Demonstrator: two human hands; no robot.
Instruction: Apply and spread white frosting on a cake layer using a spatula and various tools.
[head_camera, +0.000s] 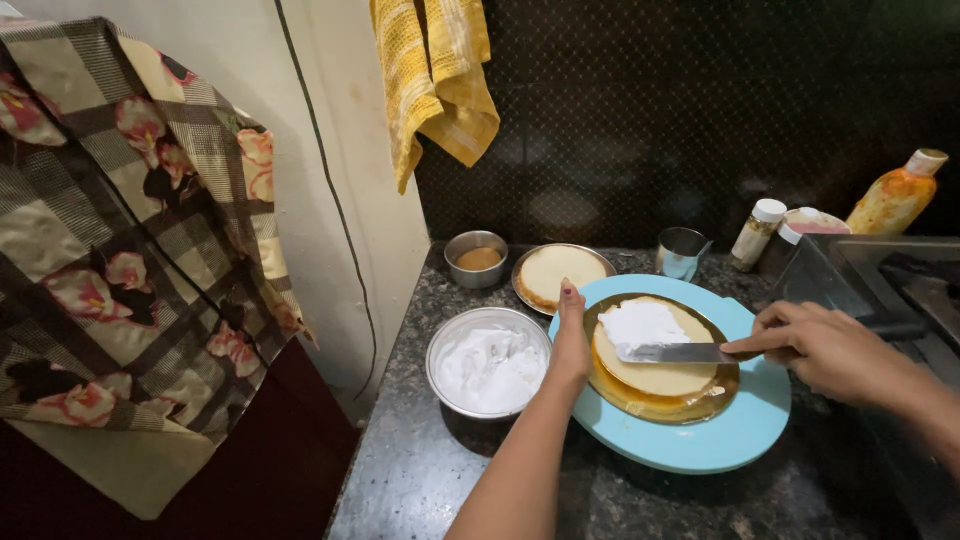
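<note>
Two hands work over a dark speckled stone counter in a small kitchen, seen from the head camera. Behind it is a dark wall with a criss-cross pattern. A pale wall stands on the left, with a thin black cord running down it. A yellow towel hangs up high. A checked cloth with pink flowers hangs at the far left.

On the counter sits a round light blue turntable. On top of it is a gold cake board, and on the board lies a flat pale yellow cake layer. A blob of white cream sits on the cake.

The right hand is closed around the dark handle of a long flat metal spatula. The blade lies across the cake, just under the cream and touching it. The hand itself is off to the right of the cake, over the edge of the turntable.

The left hand has its fingers held together and straight. It rests on the left rim of the turntable, just beside the cake.

Left of the turntable is a steel bowl of white cream. Behind it are a small steel bowl with brown stuff and a second cake layer on a plate. A steel cup, a small white-capped jar and an orange bottle stand at the back right. A stove is at the right edge.
</note>
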